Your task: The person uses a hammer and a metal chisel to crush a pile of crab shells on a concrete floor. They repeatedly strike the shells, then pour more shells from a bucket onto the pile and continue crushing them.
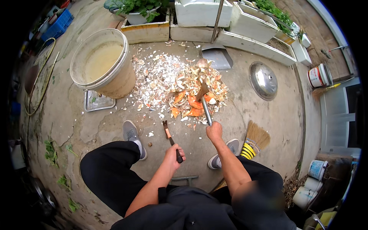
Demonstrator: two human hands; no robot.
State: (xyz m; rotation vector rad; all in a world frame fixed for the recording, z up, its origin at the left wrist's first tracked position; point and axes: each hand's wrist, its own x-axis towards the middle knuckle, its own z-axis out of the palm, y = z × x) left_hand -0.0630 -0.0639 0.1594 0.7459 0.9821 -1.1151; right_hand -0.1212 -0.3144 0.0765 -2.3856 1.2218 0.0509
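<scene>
My left hand (174, 156) grips the dark handle of a claw hammer (166, 130), its head pointing away from me just above or on the concrete. With my right hand (214, 131) I hold the metal handle of a small hoe-like tool (206, 109). Its rusty blade (203, 88) rests on or in a heap of broken shells (198, 83). Large orange crab-shell pieces (195, 105) lie around the blade, which partly hides them. Left of the heap spreads a layer of finer white shell fragments (158, 77).
A plastic bucket (120, 77) of cloudy liquid stands at left, by a metal tray (100, 106). Behind the heap are a dustpan (217, 56) and foam planter boxes (204, 14). A domed metal lid (263, 80) and a straw broom (256, 138) lie at right.
</scene>
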